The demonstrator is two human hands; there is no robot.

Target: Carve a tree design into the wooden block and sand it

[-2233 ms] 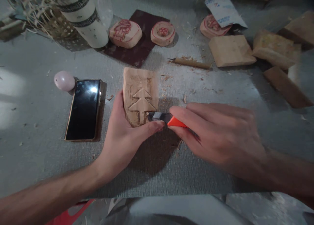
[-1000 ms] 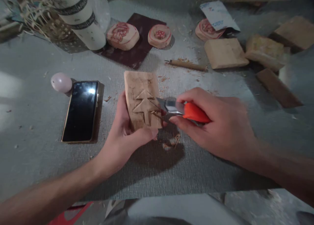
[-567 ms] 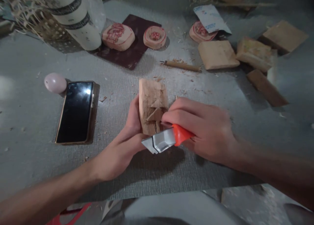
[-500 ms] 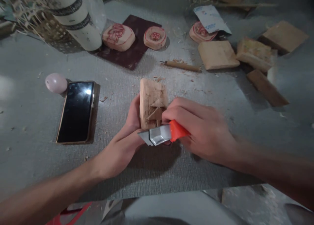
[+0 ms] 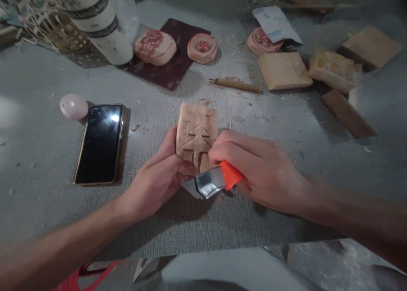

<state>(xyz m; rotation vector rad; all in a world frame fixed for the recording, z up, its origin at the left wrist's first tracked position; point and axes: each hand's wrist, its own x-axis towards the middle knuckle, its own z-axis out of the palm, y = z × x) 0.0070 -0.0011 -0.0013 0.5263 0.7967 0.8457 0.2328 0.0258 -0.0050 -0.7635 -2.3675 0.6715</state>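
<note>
A small wooden block (image 5: 196, 132) with a tree shape carved in relief is held just above the grey mat. My left hand (image 5: 157, 181) grips its lower left edge, fingers curled round it. My right hand (image 5: 257, 170) is closed on an orange-handled utility knife (image 5: 211, 181), whose metal blade end points down and left below the block's bottom edge. The fingers of my right hand touch the block's lower right corner.
A black phone (image 5: 100, 142) and a pale pink egg-shaped object (image 5: 73, 106) lie to the left. Behind are red-marked wooden pieces (image 5: 154, 47) on dark sandpaper (image 5: 178, 66), a pencil (image 5: 237, 85), a white cylinder (image 5: 103, 26) and several plain wood blocks (image 5: 284, 70) at the right.
The knife swung from the block's right side down to its bottom edge. The block was turned on edge, then tilted back so that its carved face shows again.
</note>
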